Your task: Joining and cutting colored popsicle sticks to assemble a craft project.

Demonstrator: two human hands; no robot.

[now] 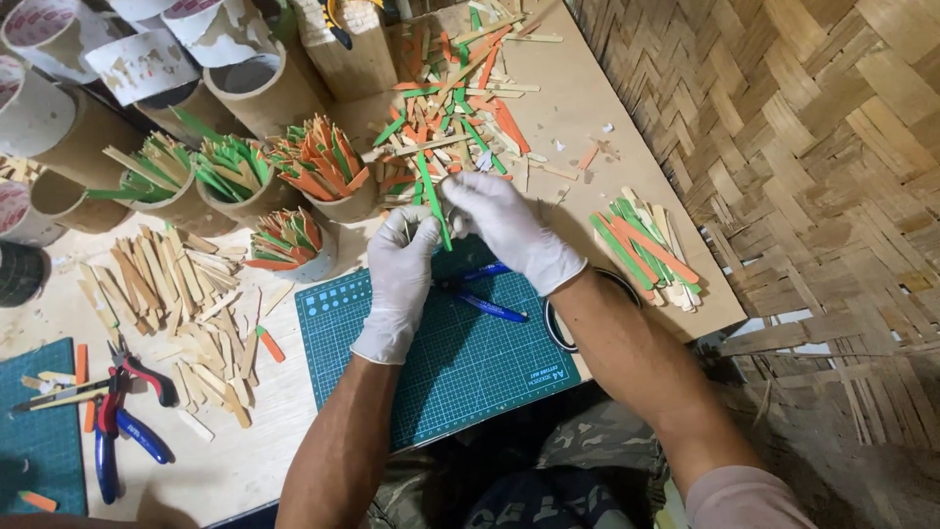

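A: What are the hands doing?

B: Both are wearing white gloves and meeting over the top edge of the green mat point(460, 343). The left hand point(401, 279) and the right hand point(509, 230) are pinching one green stick point(431, 201) between them, fingers closed on it.

A: Where is the stick sitting?

B: It is standing slanted, its upper end poking into the loose pile point(455, 98) of green, orange and plain sticks, its lower end between the fingertips just above the mat.

A: Is either hand holding anything else?

B: The left seems to be gripping a thin pale sliver too, but I cannot tell what it is.

A: What is lying around them?

B: Two blue pens point(490, 294) are resting on the mat under the right wrist. Cups point(245, 181) packed with coloured sticks are standing to the left of the hands, and plain wooden sticks point(186, 304) are spreading across the table below them. A small bundle point(646, 250) of green and orange sticks is lying well to the right. Pliers point(122, 411) with red and blue handles are lying at the far left, beside a second mat point(39, 441).
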